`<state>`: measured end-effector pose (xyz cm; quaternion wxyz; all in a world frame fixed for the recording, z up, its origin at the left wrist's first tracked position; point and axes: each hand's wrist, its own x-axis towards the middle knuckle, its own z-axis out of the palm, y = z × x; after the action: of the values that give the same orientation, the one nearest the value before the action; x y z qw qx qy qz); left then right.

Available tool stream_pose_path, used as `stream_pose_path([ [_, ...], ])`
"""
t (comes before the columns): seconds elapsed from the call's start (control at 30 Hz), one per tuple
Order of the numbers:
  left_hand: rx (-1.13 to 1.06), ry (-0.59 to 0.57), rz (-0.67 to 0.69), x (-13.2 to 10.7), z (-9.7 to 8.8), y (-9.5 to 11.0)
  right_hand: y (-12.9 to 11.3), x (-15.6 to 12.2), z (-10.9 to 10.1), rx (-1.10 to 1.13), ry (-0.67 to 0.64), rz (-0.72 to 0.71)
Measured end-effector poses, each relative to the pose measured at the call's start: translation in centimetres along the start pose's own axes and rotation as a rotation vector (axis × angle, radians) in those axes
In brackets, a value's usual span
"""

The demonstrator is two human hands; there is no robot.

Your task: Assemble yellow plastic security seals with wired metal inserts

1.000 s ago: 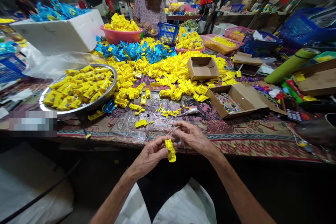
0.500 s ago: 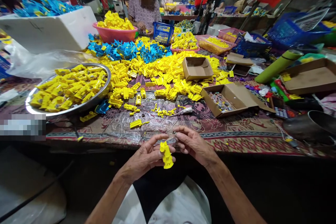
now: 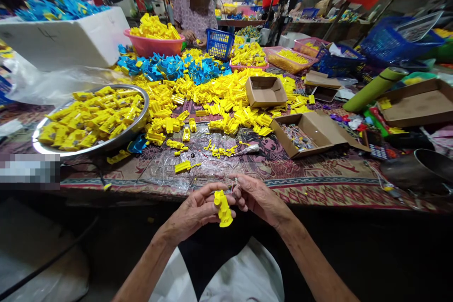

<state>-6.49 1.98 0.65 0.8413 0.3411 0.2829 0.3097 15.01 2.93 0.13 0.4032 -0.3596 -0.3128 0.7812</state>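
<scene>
My left hand (image 3: 196, 212) grips a yellow moulded plastic toy part (image 3: 223, 208) just in front of the table edge, holding it almost upright. My right hand (image 3: 260, 199) sits close beside it, with its fingertips pinching a thin wire-like piece (image 3: 234, 187) above the toy part. Loose yellow plastic parts (image 3: 184, 166) lie on the patterned cloth (image 3: 311, 184) beyond my hands, and the nearest one is well out of reach of my fingertips. Both hands are above my dark lap.
A steel tray (image 3: 90, 120) of yellow parts stands at left. An open cardboard box (image 3: 307, 134) holds small wired pieces. Heaped yellow and blue parts, a pink basin (image 3: 153, 46) and a blue basket (image 3: 220, 44) lie beyond. A co-worker (image 3: 194, 9) sits across the table.
The yellow part has turned from a forward tilt to nearly upright in my left hand. My right hand has drawn closer to it, and the view has shifted slightly.
</scene>
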Motion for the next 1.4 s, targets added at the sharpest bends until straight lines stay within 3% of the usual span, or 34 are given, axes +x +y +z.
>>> stream_pose_path([
  [0.2,0.003,0.022,0.007,0.0,0.0,0.0,-0.2,-0.1,-0.1,-0.061,0.046,-0.013],
  [0.33,-0.001,0.084,0.004,0.2,0.2,0.1,-0.3,-0.4,0.1,-0.239,0.122,-0.089],
  [0.7,-0.011,0.203,0.010,0.6,0.8,0.4,1.9,-0.8,1.2,-0.512,0.330,-0.254],
  [0.8,0.016,0.209,0.000,0.3,0.8,0.5,2.0,-0.9,1.2,-0.471,0.373,-0.271],
  [1.07,0.009,0.208,0.009,0.3,0.7,0.2,3.0,-0.9,1.8,-0.417,0.390,-0.296],
  [1.4,0.065,0.233,0.018,0.3,0.7,0.3,2.5,-1.6,1.8,-0.678,0.351,-0.316],
])
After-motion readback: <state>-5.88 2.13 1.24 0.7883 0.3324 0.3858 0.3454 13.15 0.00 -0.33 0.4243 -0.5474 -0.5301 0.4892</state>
